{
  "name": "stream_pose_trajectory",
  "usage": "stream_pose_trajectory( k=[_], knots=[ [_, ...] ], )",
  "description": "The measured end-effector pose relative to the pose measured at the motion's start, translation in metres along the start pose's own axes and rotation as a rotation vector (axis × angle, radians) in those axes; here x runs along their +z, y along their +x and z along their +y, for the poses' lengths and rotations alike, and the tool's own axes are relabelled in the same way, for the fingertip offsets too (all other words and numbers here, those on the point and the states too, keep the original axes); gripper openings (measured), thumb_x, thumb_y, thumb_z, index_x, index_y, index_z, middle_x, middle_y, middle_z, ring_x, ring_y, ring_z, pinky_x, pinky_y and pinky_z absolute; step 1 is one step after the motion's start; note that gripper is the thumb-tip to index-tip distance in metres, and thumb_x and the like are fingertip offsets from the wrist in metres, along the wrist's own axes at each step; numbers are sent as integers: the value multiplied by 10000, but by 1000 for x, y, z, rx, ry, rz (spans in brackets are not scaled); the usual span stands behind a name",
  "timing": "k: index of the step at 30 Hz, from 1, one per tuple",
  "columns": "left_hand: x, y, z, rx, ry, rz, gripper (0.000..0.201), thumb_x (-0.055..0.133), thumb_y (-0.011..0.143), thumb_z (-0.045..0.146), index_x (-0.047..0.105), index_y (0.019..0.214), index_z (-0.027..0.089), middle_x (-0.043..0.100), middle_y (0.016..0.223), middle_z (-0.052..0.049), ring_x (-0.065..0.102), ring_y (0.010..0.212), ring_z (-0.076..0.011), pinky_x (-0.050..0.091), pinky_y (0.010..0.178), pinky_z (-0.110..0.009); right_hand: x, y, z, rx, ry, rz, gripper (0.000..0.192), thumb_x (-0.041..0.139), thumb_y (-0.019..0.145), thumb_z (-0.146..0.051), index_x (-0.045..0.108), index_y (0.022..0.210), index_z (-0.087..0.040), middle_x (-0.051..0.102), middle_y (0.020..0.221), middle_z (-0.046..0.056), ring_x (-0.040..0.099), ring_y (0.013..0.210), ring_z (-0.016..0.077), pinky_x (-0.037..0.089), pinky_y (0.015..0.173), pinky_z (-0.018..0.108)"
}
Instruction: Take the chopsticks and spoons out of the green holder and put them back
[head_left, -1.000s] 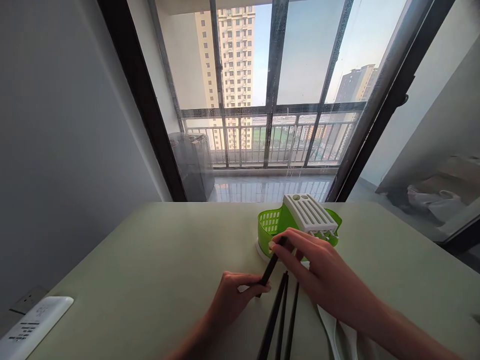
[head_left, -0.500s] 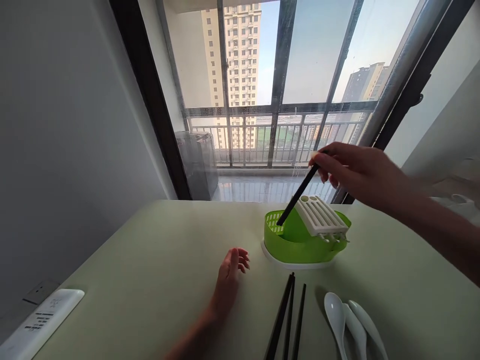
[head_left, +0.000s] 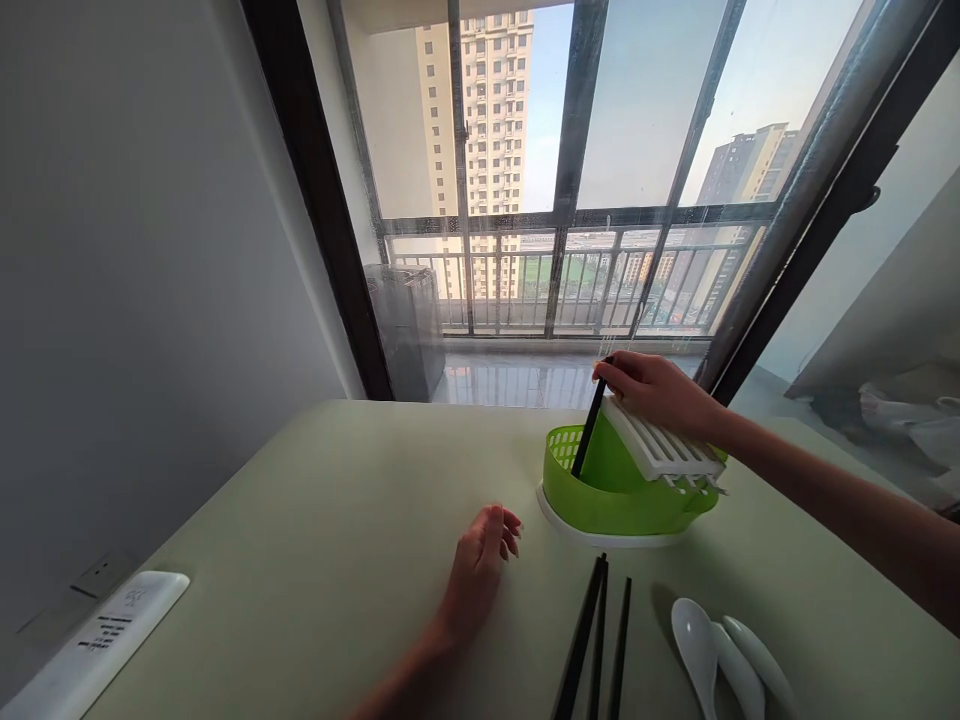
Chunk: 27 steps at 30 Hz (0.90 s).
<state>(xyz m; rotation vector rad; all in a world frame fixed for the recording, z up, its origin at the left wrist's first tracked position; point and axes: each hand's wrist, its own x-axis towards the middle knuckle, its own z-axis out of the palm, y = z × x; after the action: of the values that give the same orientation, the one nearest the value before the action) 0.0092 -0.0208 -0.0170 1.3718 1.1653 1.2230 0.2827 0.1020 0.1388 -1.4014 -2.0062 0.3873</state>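
Note:
My right hand (head_left: 660, 392) pinches the upper end of a black chopstick (head_left: 592, 430). Its lower end is down inside the left part of a green utensil holder (head_left: 626, 510), which stands on a white base; whether it touches the bottom I cannot tell. A white slotted rack (head_left: 664, 445) tops the holder, partly covered by my right hand. My left hand (head_left: 484, 552) rests on its side on the table, empty, with fingers loosely curled and a little apart. Nearer to me lie several black chopsticks (head_left: 578, 640) and, right of them, white spoons (head_left: 697, 650).
The pale green table (head_left: 337, 540) reaches to a glazed balcony behind it. A white power strip (head_left: 112, 640) lies along its left edge. Beyond the table stands a dark grey appliance (head_left: 405, 330), and pale bags (head_left: 911, 420) show at far right.
My right hand has moved down and left, lowering the chopstick into the green holder and tilting it more upright. My left hand stays in place while the view shifts slightly.

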Motion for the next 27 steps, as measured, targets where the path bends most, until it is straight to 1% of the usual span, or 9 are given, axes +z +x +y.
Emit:
stream_pose_trajectory(
  k=[4, 9, 13, 18, 19, 21, 24, 26, 27],
  knots=[
    [1, -1, -1, -13, 21, -12, 557, 360, 1022, 632, 637, 866, 175, 613, 805, -28, 543, 708, -156, 445, 708, -300, 8, -2, -3, 66, -30, 35, 456, 473, 960, -588, 676, 826, -202, 632, 659, -4, 518, 609, 157, 332, 586, 288],
    [1, 0, -3, -10, 36, -6, 550, 349, 1029, 618, 640, 868, 180, 611, 798, -22, 533, 713, -157, 440, 718, -296, 14, -3, -14, 59, -35, 83, 435, 476, 955, -566, 675, 800, -210, 607, 616, -10, 516, 601, 163, 332, 597, 289],
    [1, 0, -2, -1, 46, -18, 549, 340, 1031, 615, 635, 865, 182, 609, 799, -18, 533, 706, -156, 440, 713, -295, 17, -5, -21, 75, -46, 110, 407, 480, 956, -534, 671, 794, -214, 629, 628, -10, 522, 587, 158, 329, 588, 286],
    [0, 0, 1, 9, 91, -36, 518, 364, 1033, 587, 644, 860, 187, 589, 766, -2, 521, 703, -153, 435, 705, -282, 18, -5, -25, 74, -84, 107, 400, 488, 965, -521, 613, 735, -218, 615, 612, -7, 518, 588, 157, 325, 587, 289],
    [0, 0, 2, 11, 106, -43, 504, 379, 1030, 578, 646, 856, 188, 585, 755, 1, 519, 702, -153, 434, 705, -278, 17, -5, -25, 66, -92, 112, 384, 499, 964, -517, 619, 759, -216, 621, 624, -5, 526, 596, 160, 333, 594, 289],
    [0, -1, 4, 14, 130, -49, 477, 410, 1024, 562, 647, 843, 190, 587, 747, 2, 522, 703, -152, 433, 705, -272, 15, -6, -26, 45, -87, 146, 321, 528, 962, -497, 650, 900, -206, 657, 687, 4, 566, 632, 170, 368, 622, 290],
    [0, -2, 6, 15, 144, -47, 455, 431, 1020, 546, 647, 835, 190, 606, 768, -4, 537, 716, -151, 439, 711, -265, 7, -17, -33, -8, -89, 250, 325, 573, 954, -458, 612, 1119, -180, 690, 793, 24, 619, 690, 185, 418, 649, 292],
    [0, -3, 7, 18, 144, -49, 451, 428, 1022, 536, 643, 828, 191, 610, 765, -5, 541, 713, -150, 443, 706, -261, 0, -35, -42, -95, -143, 320, 313, 578, 961, -438, 583, 1138, -180, 676, 819, 29, 622, 693, 186, 431, 628, 291],
    [1, -4, 7, 19, 148, -56, 444, 432, 1021, 528, 639, 821, 191, 611, 760, -4, 543, 710, -149, 443, 703, -259, -4, -48, -48, -173, -180, 346, 289, 575, 968, -420, 576, 1137, -186, 669, 827, 28, 622, 695, 184, 438, 624, 291]
  ],
)
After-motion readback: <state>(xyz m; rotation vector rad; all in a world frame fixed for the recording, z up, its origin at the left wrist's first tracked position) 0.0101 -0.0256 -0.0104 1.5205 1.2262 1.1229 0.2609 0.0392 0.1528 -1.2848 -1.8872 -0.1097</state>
